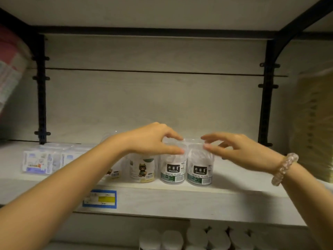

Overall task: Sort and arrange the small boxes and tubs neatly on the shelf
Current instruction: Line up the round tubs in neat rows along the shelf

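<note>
Two clear round tubs labelled "DENTAL FLOSS" stand side by side at the front of the pale shelf (180, 199). My left hand (153, 139) comes over from the left and pinches the lid of the left floss tub (172, 170) between thumb and fingers. My right hand (234, 150), with a bead bracelet on its wrist, reaches in from the right, and its thumb and forefinger pinch the lid of the right floss tub (200, 172). Left of these stands a tub with a cartoon figure (142, 170). Another tub (113, 173) is mostly hidden behind my left forearm.
Flat clear boxes (45, 159) lie in a row at the shelf's left. A blue and yellow price label (100, 198) sits on the front edge. White round tubs (198, 237) fill the shelf below. A yellowish pack (313, 123) stands right, a pink pack (10, 69) left.
</note>
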